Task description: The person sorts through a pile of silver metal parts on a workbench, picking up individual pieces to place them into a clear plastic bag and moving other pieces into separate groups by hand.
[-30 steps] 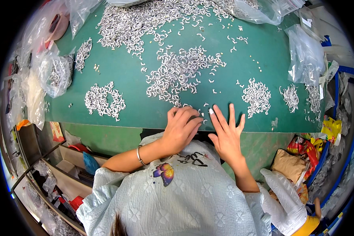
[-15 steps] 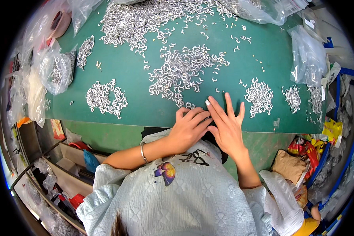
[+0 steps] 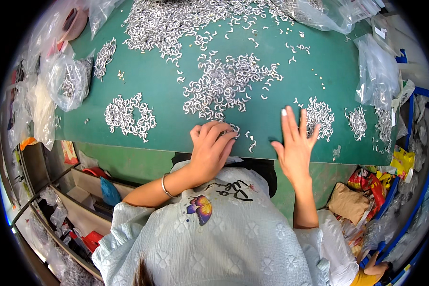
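Small silvery crescent-shaped pieces lie in a loose heap (image 3: 219,86) on the green table (image 3: 176,136). At the heap's near edge, my left hand (image 3: 209,145) rests with its fingers curled in and close together; its fingertips and anything in them are hidden. A few crescents (image 3: 251,141) lie just right of it. My right hand (image 3: 298,148) is flat, palm down, fingers stretched out and thumb apart, at the table's near edge. Its fingertips are beside a smaller pile of crescents (image 3: 321,119) on the right. I see nothing held in it.
Another pile (image 3: 128,117) lies left, a bigger mass (image 3: 162,24) far off. Two smaller piles (image 3: 356,123) (image 3: 383,124) are at the right edge. Clear plastic bags (image 3: 376,71) (image 3: 71,86) flank the table. An open drawer (image 3: 81,190) is lower left; another person's arm (image 3: 374,269) shows lower right.
My hands have moved apart: the right went right toward the smaller pile, the left a little left. Several loose crescents now show between them. The person at lower right has shifted.
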The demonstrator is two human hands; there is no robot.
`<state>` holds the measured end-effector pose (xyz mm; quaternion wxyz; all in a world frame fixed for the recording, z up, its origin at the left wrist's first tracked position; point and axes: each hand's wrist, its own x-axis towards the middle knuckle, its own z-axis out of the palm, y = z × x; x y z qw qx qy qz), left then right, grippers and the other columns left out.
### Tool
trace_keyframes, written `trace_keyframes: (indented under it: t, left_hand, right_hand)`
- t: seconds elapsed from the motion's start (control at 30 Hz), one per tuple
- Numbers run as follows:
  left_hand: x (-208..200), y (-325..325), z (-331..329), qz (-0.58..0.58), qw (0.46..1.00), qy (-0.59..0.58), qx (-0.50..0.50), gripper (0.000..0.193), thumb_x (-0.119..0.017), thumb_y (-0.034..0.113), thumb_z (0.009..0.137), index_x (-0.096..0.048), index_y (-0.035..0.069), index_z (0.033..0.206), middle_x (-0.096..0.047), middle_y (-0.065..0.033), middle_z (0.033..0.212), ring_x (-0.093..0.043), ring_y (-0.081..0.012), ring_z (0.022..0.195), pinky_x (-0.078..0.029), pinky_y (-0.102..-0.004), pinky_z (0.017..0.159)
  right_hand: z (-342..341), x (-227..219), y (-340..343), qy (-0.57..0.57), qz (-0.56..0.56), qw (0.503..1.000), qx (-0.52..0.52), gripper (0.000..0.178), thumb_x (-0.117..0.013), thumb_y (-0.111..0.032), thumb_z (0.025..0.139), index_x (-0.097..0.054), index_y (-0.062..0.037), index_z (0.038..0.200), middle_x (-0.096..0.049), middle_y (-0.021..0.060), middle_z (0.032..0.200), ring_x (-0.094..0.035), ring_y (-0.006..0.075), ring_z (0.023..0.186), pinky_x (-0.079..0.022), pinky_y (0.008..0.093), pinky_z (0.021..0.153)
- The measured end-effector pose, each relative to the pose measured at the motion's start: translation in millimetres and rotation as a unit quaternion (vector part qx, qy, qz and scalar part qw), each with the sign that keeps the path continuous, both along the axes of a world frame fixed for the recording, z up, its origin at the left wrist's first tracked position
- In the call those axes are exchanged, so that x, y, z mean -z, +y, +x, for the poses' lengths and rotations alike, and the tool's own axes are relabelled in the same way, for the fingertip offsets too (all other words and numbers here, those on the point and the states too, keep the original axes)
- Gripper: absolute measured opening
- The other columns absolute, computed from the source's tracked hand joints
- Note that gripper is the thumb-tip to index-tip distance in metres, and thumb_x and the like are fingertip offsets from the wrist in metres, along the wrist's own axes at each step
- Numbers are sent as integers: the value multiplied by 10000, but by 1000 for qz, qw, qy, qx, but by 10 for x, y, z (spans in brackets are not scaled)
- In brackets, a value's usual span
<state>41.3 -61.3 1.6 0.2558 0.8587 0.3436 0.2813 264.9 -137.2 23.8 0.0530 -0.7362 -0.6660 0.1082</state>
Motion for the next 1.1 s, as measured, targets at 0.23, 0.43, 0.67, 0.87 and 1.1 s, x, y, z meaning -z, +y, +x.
trace_keyframes:
  t: [0.23,0.43,0.67,0.87,1.1]
  left_hand:
    - [23,-59,47,-12,999,-29,-12,298,-739,23,733,-647,100,1006,-573,-39,1028,-540,-256,1011,-312,-416,815]
    - [25,-83,24,-20,1000,-13,5,347,-744,11,738,-646,111,1055,-583,-37,1052,-536,-251,1020,-329,-421,855]
    - [6,-74,175,28,983,27,178,395,-722,79,753,-633,21,1134,-573,-95,1308,-531,-249,1217,-325,-475,970]
    - [65,-55,178,0,987,7,159,360,-717,67,769,-635,18,1116,-594,-100,1265,-546,-260,1195,-320,-501,987]
    - [-72,153,128,12,998,10,64,277,-680,32,816,-653,23,1091,-628,-84,1207,-570,-243,1167,-325,-468,1002]
  right_hand:
    - [-273,-162,49,106,-34,983,-145,762,-750,-366,719,-496,-135,1399,-357,-38,1536,-184,314,1472,-120,725,1078]
    - [73,-133,26,-29,-11,999,-37,764,-707,-368,771,-442,-102,1437,-342,-11,1545,-180,330,1472,-120,703,1093]
    - [-77,-106,-17,30,-18,998,-53,724,-662,-367,817,-429,-81,1439,-314,17,1560,-181,342,1471,-108,715,1081]
    - [68,-55,11,-3,23,1000,-3,752,-667,-315,823,-377,-69,1471,-319,54,1560,-199,345,1468,-73,694,1097]
    - [-148,-2,437,58,26,994,-91,677,-699,-295,818,-457,-49,1401,-336,17,1543,-218,342,1455,-123,695,1089]
